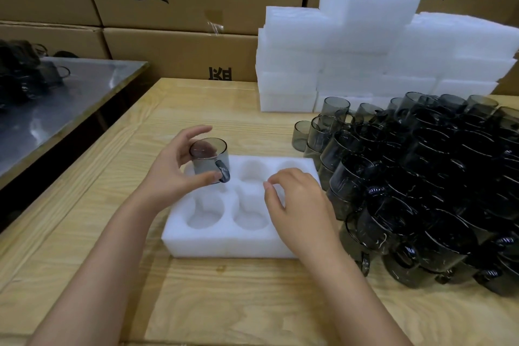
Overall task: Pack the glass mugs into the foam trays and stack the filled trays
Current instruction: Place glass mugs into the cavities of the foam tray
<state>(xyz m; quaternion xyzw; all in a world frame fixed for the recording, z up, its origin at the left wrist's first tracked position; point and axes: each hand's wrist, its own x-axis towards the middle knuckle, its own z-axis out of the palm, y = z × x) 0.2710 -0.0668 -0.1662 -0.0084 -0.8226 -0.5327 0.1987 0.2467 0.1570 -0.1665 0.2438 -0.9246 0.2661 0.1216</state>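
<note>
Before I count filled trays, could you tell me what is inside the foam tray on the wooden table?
Four pockets of the foam tray show empty. The grey glass mug in the left hand hides the far-left pocket; the right hand covers another.

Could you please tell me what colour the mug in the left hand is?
The glass mug is a translucent smoky grey, seen in the head view.

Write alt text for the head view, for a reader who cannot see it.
A person's left hand holds a smoky glass mug over the far-left pocket of a foam tray on a wooden table; the right hand, holding nothing, is over the tray's right end. A heap of mugs lies to the right, with stacked foam blocks and cardboard cartons behind.
</note>
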